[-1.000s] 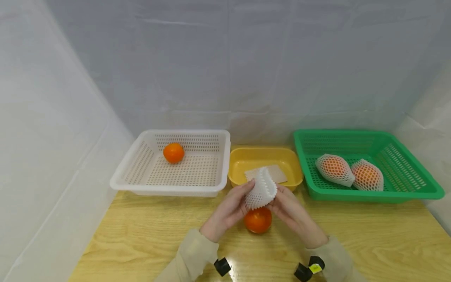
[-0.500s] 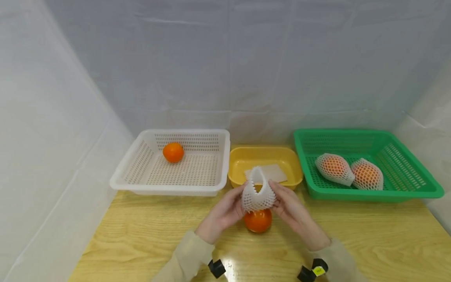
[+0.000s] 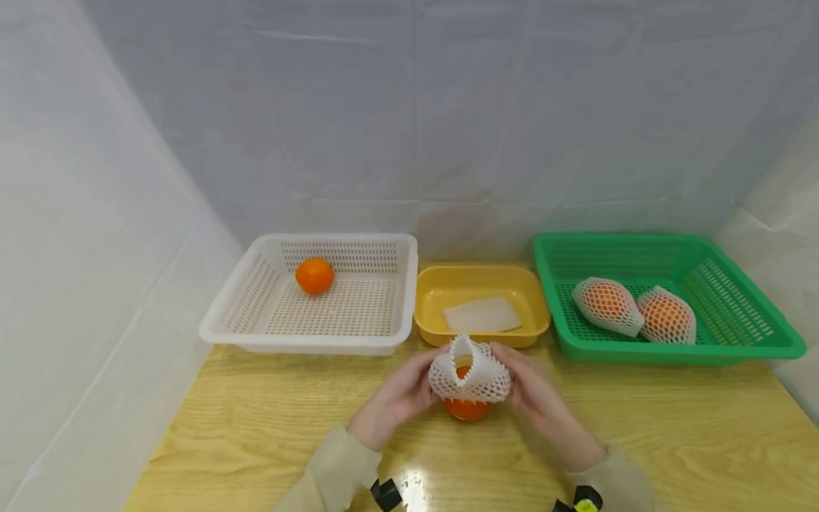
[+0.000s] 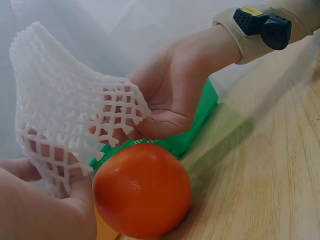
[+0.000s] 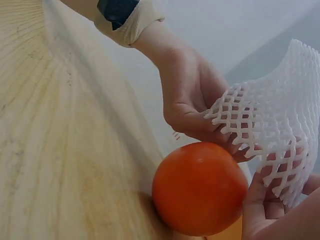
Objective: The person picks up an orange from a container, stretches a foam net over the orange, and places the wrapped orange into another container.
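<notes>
A white foam fruit net is stretched wide between both hands, its jagged lower edge spread. My left hand pinches its left side, and my right hand pinches the right. Directly below sits a round, glossy orange fruit on the wooden table, its top overlapped by the net in the head view. In the left wrist view the net is held close above the fruit. From the right wrist, thumb and fingers show through the mesh, and the fruit stands beneath the hands.
A white basket at the left holds one orange fruit. Behind the hands, a yellow basin contains flat foam netting. At the right, a green basket holds two net-wrapped fruits.
The net was folded narrow and upright; the hands have drawn apart, opening it wide. It has come down toward the table, now covering more of the fruit in the head view.
</notes>
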### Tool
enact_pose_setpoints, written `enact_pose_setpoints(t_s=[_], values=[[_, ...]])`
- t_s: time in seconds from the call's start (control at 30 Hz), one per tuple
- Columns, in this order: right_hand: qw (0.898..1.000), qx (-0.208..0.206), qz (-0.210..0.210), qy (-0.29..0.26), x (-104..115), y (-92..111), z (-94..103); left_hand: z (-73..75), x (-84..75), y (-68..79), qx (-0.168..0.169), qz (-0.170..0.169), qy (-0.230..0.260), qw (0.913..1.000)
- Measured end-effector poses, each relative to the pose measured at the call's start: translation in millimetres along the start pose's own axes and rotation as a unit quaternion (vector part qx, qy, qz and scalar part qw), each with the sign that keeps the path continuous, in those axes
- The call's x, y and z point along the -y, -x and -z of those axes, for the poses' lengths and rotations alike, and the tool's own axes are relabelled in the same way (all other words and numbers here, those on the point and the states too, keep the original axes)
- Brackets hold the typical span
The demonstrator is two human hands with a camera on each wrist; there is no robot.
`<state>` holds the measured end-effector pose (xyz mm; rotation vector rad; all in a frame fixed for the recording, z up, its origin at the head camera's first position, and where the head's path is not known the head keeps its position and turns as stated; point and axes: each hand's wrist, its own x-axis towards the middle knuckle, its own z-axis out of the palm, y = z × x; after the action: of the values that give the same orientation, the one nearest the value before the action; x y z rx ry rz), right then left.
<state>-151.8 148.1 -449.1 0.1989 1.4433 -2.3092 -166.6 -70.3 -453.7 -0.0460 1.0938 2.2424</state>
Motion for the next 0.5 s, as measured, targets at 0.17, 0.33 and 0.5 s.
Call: enact_pose_setpoints(t_s=[0.17,0.33,0.5], values=[[0.999,-0.025,-0.004,-0.019,-11,0,3.0,3.0,3.5,1.4,-0.023,0.008,-0.001,0.9997],[0.999,-0.025,-0.006,0.019,-21,2,7.7,6.9,7.6,1.7,-0.035,0.015,-0.015,0.9992],[0.998,-0.045,-0.010,0.049,-27,0,10.0,10.9,11.7,1.0,-0.048,0.013,-0.026,0.9984]])
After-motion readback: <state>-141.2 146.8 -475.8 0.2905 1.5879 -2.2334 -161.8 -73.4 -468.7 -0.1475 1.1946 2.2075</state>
